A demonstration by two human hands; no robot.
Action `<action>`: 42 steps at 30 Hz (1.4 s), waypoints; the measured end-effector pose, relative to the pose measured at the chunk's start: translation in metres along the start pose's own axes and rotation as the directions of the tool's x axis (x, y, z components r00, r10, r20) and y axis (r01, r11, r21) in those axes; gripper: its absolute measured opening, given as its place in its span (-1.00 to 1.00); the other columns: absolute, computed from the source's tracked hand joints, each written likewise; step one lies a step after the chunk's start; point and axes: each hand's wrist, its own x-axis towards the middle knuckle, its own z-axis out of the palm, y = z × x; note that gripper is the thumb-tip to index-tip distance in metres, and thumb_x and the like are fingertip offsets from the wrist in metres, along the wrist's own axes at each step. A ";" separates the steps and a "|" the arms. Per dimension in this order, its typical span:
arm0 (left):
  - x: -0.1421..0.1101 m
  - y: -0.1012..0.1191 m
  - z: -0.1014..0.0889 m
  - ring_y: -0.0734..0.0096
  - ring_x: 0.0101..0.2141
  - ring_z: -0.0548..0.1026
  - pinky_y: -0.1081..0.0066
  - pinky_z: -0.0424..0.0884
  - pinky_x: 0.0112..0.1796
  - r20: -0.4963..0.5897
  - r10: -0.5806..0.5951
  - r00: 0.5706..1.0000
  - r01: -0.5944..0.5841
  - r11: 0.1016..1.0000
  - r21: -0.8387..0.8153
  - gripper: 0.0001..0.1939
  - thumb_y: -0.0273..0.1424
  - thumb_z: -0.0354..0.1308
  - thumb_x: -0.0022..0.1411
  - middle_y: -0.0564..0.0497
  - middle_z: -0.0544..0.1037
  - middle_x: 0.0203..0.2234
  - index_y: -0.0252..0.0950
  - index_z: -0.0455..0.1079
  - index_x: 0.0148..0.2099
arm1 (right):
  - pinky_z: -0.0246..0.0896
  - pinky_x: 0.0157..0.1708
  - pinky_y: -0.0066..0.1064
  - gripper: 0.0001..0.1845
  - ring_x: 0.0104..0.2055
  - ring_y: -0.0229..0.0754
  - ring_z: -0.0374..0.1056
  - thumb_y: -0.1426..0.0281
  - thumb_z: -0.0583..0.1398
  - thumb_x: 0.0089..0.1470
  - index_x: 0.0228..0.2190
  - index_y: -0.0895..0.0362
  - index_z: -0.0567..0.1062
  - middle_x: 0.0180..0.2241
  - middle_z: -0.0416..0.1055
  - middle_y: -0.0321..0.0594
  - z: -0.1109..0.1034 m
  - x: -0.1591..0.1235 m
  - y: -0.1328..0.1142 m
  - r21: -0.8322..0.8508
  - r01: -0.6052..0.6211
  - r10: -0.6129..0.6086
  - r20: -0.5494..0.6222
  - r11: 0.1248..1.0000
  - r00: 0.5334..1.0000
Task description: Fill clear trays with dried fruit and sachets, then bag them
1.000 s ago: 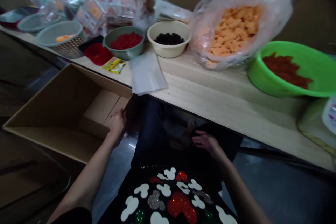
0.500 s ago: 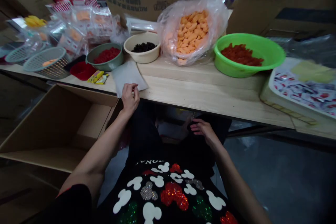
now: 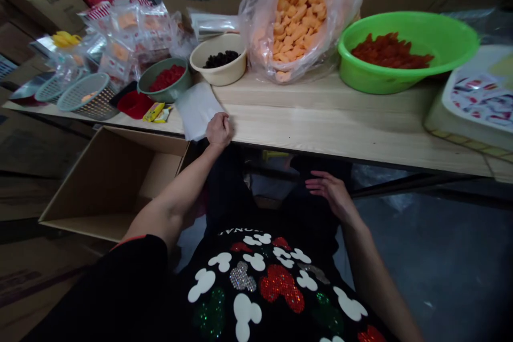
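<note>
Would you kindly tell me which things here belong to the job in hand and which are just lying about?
Job: left hand, flat white sheets beside it.
Lying about: green basin of red pieces, bagged orange pieces, cardboard box.

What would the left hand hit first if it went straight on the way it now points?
The left hand would probably meet the clear plastic bag of orange pieces first, though depth is hard to judge here.

Dim, even light — shadow gathers under the tabletop point(image 3: 320, 128) beyond the right hand point(image 3: 332, 192), and the frame's edges bow, though the left hand point(image 3: 218, 130) is sharp.
</note>
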 end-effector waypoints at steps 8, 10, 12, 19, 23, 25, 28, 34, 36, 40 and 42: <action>0.001 0.000 -0.001 0.23 -0.19 0.48 0.28 0.31 -0.08 0.047 0.016 0.999 -0.014 0.999 -0.030 -0.84 -0.49 -0.06 0.36 -0.10 0.52 -0.26 -0.26 0.35 -0.16 | 0.39 -0.35 -0.39 -0.61 -0.30 -0.14 0.52 0.44 0.15 -0.05 -0.12 0.15 0.51 -0.33 0.60 -0.11 0.028 0.010 -0.006 -0.108 -0.015 0.025 0.089 0.994 0.996; 0.000 -0.001 -0.002 0.24 -0.20 0.48 0.28 0.31 -0.09 0.048 0.017 0.999 -0.016 1.000 -0.017 -0.84 -0.48 -0.07 0.37 -0.11 0.52 -0.26 -0.27 0.35 -0.16 | 0.38 -0.37 -0.40 -0.62 -0.31 -0.14 0.51 0.44 0.14 -0.06 -0.14 0.15 0.51 -0.34 0.59 -0.12 0.033 0.016 -0.006 -0.121 -0.039 0.052 0.099 0.992 0.994; -0.001 -0.001 -0.003 0.25 -0.21 0.48 0.29 0.31 -0.10 0.037 0.030 0.999 -0.031 1.000 0.002 -0.82 -0.47 -0.08 0.38 -0.11 0.52 -0.27 -0.27 0.35 -0.15 | 0.38 -0.38 -0.39 -0.62 -0.32 -0.14 0.51 0.44 0.13 -0.07 -0.15 0.15 0.51 -0.34 0.59 -0.12 0.036 0.022 -0.006 -0.128 -0.063 0.079 0.123 0.990 0.989; -0.003 -0.003 -0.007 0.30 -0.25 0.48 0.32 0.33 -0.15 0.029 0.058 0.998 -0.059 0.997 0.046 -0.78 -0.42 -0.11 0.40 -0.07 0.52 -0.30 -0.27 0.37 -0.15 | 0.38 -0.40 -0.39 -0.55 -0.28 -0.10 0.52 0.38 0.15 -0.06 -0.08 0.15 0.49 -0.28 0.59 -0.10 0.040 0.041 -0.010 -0.122 -0.088 0.111 0.194 0.989 0.975; -0.003 0.001 -0.010 0.30 -0.26 0.47 0.31 0.33 -0.14 0.025 0.035 0.999 -0.036 0.999 0.026 -0.78 -0.41 -0.10 0.39 -0.08 0.51 -0.32 -0.27 0.38 -0.17 | 0.37 -0.39 -0.38 -0.52 -0.27 -0.09 0.52 0.33 0.14 -0.08 -0.07 0.16 0.49 -0.28 0.59 -0.08 0.035 0.045 -0.017 -0.147 -0.093 0.124 0.219 0.985 0.968; -0.004 0.004 -0.010 0.28 -0.26 0.47 0.29 0.33 -0.14 0.038 0.032 0.999 -0.033 0.999 0.019 -0.78 -0.40 -0.10 0.38 -0.10 0.51 -0.33 -0.28 0.37 -0.18 | 0.39 -0.37 -0.35 -0.50 -0.26 -0.08 0.52 0.31 0.13 -0.08 -0.06 0.16 0.48 -0.26 0.59 -0.07 0.029 0.040 -0.026 -0.219 -0.067 0.121 0.245 0.973 0.962; -0.004 0.010 -0.008 0.27 -0.25 0.46 0.27 0.34 -0.12 0.062 0.028 0.998 -0.028 1.000 -0.003 -0.78 -0.38 -0.10 0.39 -0.12 0.51 -0.31 -0.28 0.37 -0.19 | 0.43 -0.31 -0.29 -0.51 -0.21 -0.04 0.52 0.26 0.13 -0.01 -0.03 0.13 0.49 -0.21 0.59 -0.06 0.022 0.025 -0.051 -0.382 0.094 0.056 0.362 0.919 0.931; 0.005 0.016 -0.031 0.38 -0.36 0.42 0.32 0.35 -0.24 0.191 0.032 0.981 0.030 0.950 -0.311 -0.73 -0.27 -0.09 0.43 -0.03 0.47 -0.40 -0.28 0.36 -0.20 | 0.41 -0.02 -0.12 -0.57 -0.06 0.01 0.52 0.22 0.12 0.22 0.09 -0.04 0.46 -0.05 0.56 -0.15 0.040 0.006 -0.126 -0.544 0.691 -0.314 0.628 0.477 0.712; 0.000 0.012 -0.057 0.45 -0.46 0.38 0.39 0.32 -0.33 0.299 0.015 0.954 0.146 0.848 -0.509 -0.69 -0.23 -0.08 0.44 0.04 0.43 -0.50 -0.28 0.37 -0.24 | 0.36 0.06 -0.09 -0.56 0.02 0.04 0.48 0.27 0.12 0.23 0.13 -0.04 0.44 0.05 0.50 -0.13 0.059 0.017 -0.139 -0.546 0.811 -0.416 0.700 0.212 0.580; -0.040 -0.018 -0.104 0.52 -0.54 0.36 0.45 0.31 -0.41 0.695 -0.025 0.718 0.550 0.634 -0.544 -0.70 -0.32 0.04 0.35 0.07 0.41 -0.60 -0.32 0.39 -0.41 | 0.19 0.22 0.05 -0.41 0.28 0.15 0.25 0.39 0.08 0.20 0.27 0.07 0.30 0.28 0.27 -0.01 0.110 0.059 -0.131 -0.373 0.917 -0.378 0.876 -0.139 0.299; -0.070 -0.039 -0.109 0.52 -0.54 0.39 0.46 0.35 -0.42 0.884 -0.171 0.436 0.759 0.598 -0.259 -0.72 -0.41 0.07 0.31 0.06 0.43 -0.61 -0.34 0.42 -0.46 | 0.09 0.27 0.14 -0.28 0.38 0.20 0.07 0.46 0.07 0.15 0.34 0.14 0.17 0.37 0.12 0.04 0.137 0.079 -0.119 -0.281 0.936 -0.253 0.941 -0.212 0.225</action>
